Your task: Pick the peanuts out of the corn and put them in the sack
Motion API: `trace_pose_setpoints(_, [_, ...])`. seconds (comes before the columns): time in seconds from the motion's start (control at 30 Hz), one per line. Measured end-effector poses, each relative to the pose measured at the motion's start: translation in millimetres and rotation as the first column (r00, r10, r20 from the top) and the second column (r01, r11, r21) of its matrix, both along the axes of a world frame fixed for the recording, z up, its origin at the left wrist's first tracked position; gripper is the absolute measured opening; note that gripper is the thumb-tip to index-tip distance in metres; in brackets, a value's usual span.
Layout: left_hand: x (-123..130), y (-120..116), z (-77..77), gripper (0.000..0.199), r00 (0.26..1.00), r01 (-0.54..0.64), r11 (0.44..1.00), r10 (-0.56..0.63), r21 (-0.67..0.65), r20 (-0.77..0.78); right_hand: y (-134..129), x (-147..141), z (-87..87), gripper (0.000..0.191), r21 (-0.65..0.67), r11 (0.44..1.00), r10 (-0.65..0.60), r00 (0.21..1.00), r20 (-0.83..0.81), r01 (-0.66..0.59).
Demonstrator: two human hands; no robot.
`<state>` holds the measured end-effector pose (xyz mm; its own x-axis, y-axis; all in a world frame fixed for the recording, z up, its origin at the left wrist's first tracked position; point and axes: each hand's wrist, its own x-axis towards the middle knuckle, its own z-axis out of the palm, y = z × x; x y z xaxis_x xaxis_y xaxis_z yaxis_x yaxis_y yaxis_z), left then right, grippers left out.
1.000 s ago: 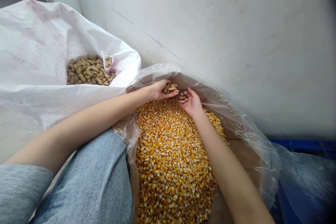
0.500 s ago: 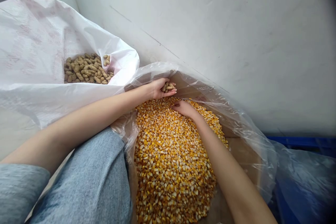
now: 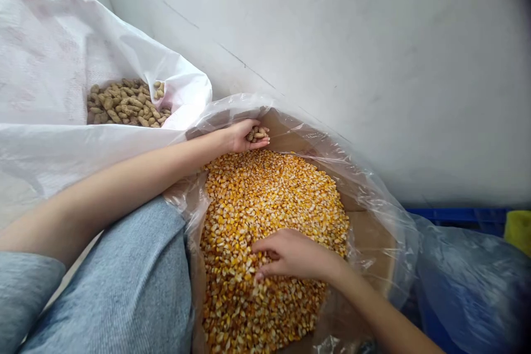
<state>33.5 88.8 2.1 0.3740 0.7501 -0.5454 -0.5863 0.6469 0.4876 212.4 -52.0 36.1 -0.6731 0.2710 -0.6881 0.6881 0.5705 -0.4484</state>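
My left hand (image 3: 245, 137) is palm up at the far side of the corn, its fingers curled round several unshelled peanuts (image 3: 257, 134). Beneath it spreads a heap of loose yellow corn kernels (image 3: 274, 193) inside a clear plastic liner (image 3: 375, 182). My right hand (image 3: 290, 254) is low over the near part of the heap, palm down, thumb and fingers apart. Its fingertips are at the kernels, and nothing shows between them; whether they press in I cannot tell.
To the left a white woven sack (image 3: 37, 66) stands open with more peanuts (image 3: 124, 102) inside. Brown cardboard (image 3: 373, 238) shows behind the liner. A pale wall (image 3: 332, 38) rises behind. At right are a blue crate (image 3: 460, 218), crumpled clear plastic (image 3: 468, 271) and something yellow (image 3: 518, 229).
My right hand has come from beside the left hand at the back of the corn towards me, its fingers now spread. My left hand still holds the peanuts. The view has shifted slightly.
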Motion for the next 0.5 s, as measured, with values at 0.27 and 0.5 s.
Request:
trace_pose_setpoints(0.27, [0.6,-1.1,1.8,0.024,0.996,0.032,0.999,-0.029,0.028,-0.087,34.6,27.9,-15.4,0.045,0.583,0.74,-0.44,0.897,0.039,0.337])
trace_pose_setpoints(0.5, [1.2,-0.4,2.6,0.022,0.993,0.03,0.999,-0.025,0.042,-0.117,36.5,25.2,-41.0,0.031,0.539,0.804,-0.33,0.942,0.055,0.25])
